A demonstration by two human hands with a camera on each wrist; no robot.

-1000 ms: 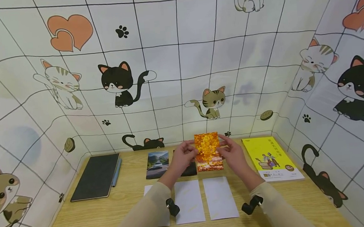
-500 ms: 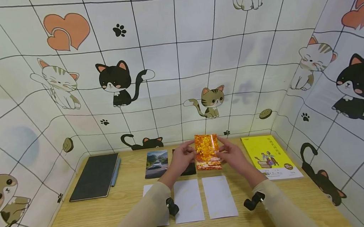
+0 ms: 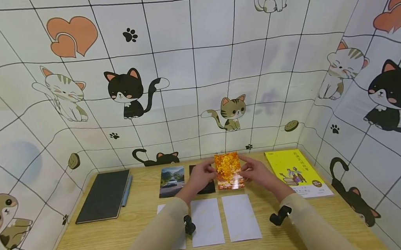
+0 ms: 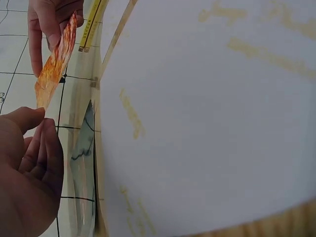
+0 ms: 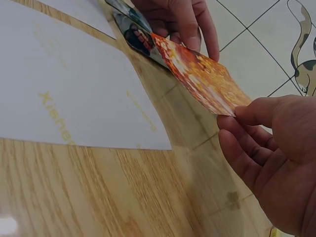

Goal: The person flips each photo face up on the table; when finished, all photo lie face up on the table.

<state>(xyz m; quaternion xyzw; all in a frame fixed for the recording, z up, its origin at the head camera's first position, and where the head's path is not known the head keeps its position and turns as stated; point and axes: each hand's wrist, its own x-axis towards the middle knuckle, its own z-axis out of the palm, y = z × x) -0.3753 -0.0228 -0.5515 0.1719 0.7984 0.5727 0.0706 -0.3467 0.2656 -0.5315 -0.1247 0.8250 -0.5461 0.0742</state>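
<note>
A glossy photo print (image 3: 228, 170) of orange and yellow foliage is held up off the table near the back. My left hand (image 3: 201, 177) pinches its left edge between thumb and fingers. On the opposite edge my right hand (image 3: 259, 173) pinches it the same way; the right wrist view shows the thumb on the print's rim (image 5: 202, 74). A dark photo (image 3: 209, 187) lies behind my left hand, mostly hidden by it. Left of that lies a photo of a car on a mountain road (image 3: 171, 181).
White backs of two cards (image 3: 207, 221) (image 3: 241, 217) lie in front; a third white card (image 3: 179, 242) is partly under my left forearm. At left are a black notebook (image 3: 103, 196) and a blue pen (image 3: 126, 191). A yellow book (image 3: 296, 172) lies right. Cat-patterned cloth walls surround the table.
The orange photo print has sunk slightly, its top edge coming down more than its bottom edge. Both hands keep their pinch on it. The head view has shifted a little.
</note>
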